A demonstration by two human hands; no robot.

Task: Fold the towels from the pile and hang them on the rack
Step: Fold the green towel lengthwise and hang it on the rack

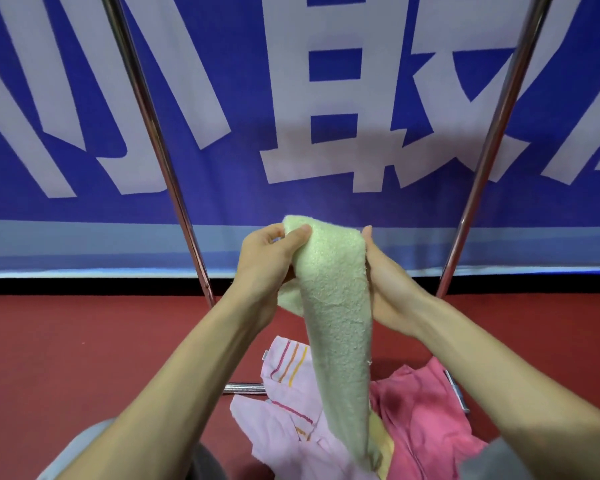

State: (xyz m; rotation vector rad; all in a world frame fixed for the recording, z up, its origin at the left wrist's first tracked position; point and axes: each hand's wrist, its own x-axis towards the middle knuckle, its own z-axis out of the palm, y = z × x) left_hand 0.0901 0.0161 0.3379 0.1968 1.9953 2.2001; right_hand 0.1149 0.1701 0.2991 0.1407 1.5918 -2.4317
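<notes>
blue banner (pixel 243 98) with white lettering, red floor (pixel 66 341)

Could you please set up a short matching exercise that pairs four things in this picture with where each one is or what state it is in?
Things:
1. green towel
2. pink striped towel
3. dark pink towel
4. rack poles

States:
A. lying at the right of the pile
B. standing bare, nothing hung on them
C. held up in both hands
D. lying at the left of the pile

Pairs: 1-C, 2-D, 3-A, 4-B. The left hand and right hand grip the green towel's top.
</notes>
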